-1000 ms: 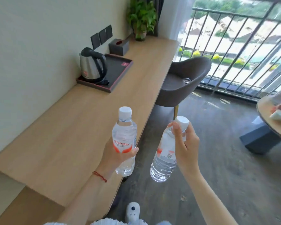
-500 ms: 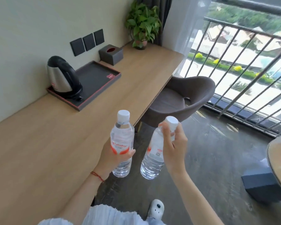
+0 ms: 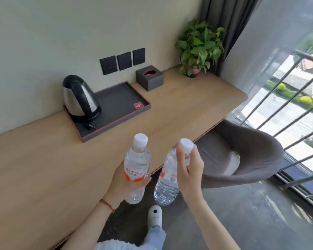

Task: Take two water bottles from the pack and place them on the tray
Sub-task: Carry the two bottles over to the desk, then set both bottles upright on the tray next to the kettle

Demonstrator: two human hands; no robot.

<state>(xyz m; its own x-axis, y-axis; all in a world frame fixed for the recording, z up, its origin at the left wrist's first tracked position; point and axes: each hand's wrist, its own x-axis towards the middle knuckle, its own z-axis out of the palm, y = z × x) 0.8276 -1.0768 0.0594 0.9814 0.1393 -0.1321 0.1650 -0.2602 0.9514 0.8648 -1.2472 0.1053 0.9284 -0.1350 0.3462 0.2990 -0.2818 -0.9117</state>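
I hold a clear water bottle in each hand, both with white caps and orange labels. My left hand [image 3: 122, 183] grips the left bottle [image 3: 137, 165] around its middle, upright, over the desk's front edge. My right hand [image 3: 188, 170] grips the right bottle [image 3: 167, 181] near its neck, tilted, over the floor. The dark tray [image 3: 123, 98] with a red rim lies on the desk by the wall, well beyond both bottles. The pack is not in view.
A steel kettle [image 3: 79, 98] stands on the tray's left half. A dark tissue box [image 3: 150, 78] and a potted plant [image 3: 199, 49] sit further along the wooden desk [image 3: 43, 168]. A grey chair [image 3: 242, 156] is tucked at the desk's right end, by a railing.
The view has swung left and closer to the desk, so the tray now lies straight ahead. Both hands still hold their bottles, close together as before.
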